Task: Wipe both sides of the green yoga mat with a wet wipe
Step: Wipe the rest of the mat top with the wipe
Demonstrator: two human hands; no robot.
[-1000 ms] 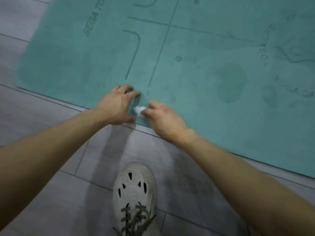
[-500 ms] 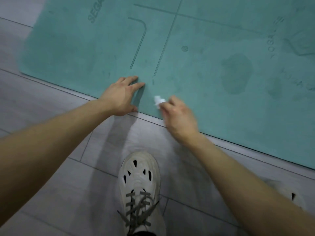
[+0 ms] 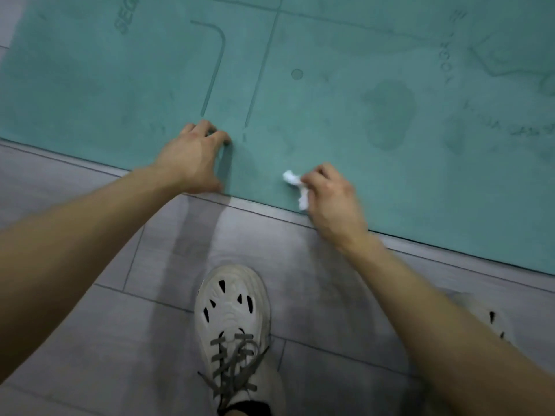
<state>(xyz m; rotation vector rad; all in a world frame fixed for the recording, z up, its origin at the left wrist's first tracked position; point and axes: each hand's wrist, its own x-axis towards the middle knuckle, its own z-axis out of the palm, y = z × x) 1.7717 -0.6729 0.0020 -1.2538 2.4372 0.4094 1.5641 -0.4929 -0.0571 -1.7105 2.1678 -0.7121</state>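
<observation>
A person bends over a green yoga mat spread flat on a floor of grey wood-look tiles, the mat filling the upper part of the head view with its near long edge running on a slant from left down to right. The left hand rests on the mat just inside that edge, fingers bent and a little apart, their tips pressed to the surface and the thumb lying along the edge itself; it holds nothing. To its right, near but apart, the right hand sits across the same edge, wrist over the tiles and knuckles over the mat, its fingers curled in and pinching a crumpled white wet wipe — the wad pokes out to the left of the fingertips and touches the mat close to the border. The mat's upper face carries printed guide lines, among them a hooked line and a long straight line beside it, a small round dot, and faint lettering too blurred to read. A darker patch marks the surface to the right of the dot, well beyond the right hand. Below, between the two forearms, a pale perforated shoe with grey laces stands on the tiles — a second shoe shows partly behind the right forearm.
</observation>
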